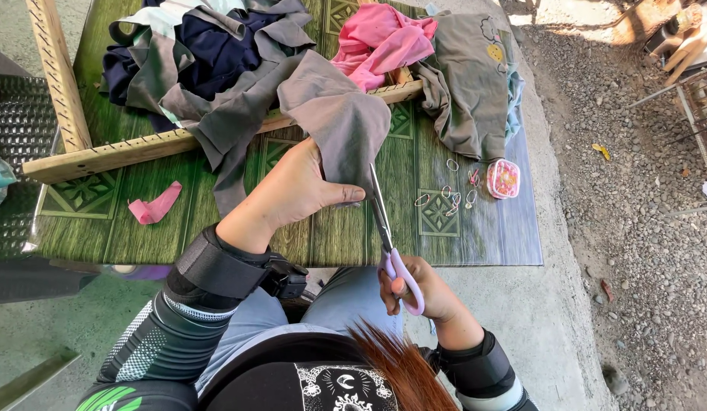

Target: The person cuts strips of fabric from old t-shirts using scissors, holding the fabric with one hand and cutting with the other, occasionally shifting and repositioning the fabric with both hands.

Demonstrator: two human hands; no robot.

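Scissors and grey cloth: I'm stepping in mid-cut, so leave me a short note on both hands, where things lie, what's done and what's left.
Left hand grips the grey cloth and holds its edge taut over the green table.
Right hand holds the purple-handled scissors, blades at the cloth's edge.
Done: a pink strip lies at the left.
Left: the grey cut has barely begun, if at all; more clothes are piled on the wooden frame.

A wooden pegged frame (140,144) lies across the green patterned tabletop (346,236), with a pink cloth (380,38) and an olive garment (471,76) heaped beyond it. 1 pink fabric strip (155,207) lies apart (left side). Loose loops (448,198) sit beside a small pink container (504,179).
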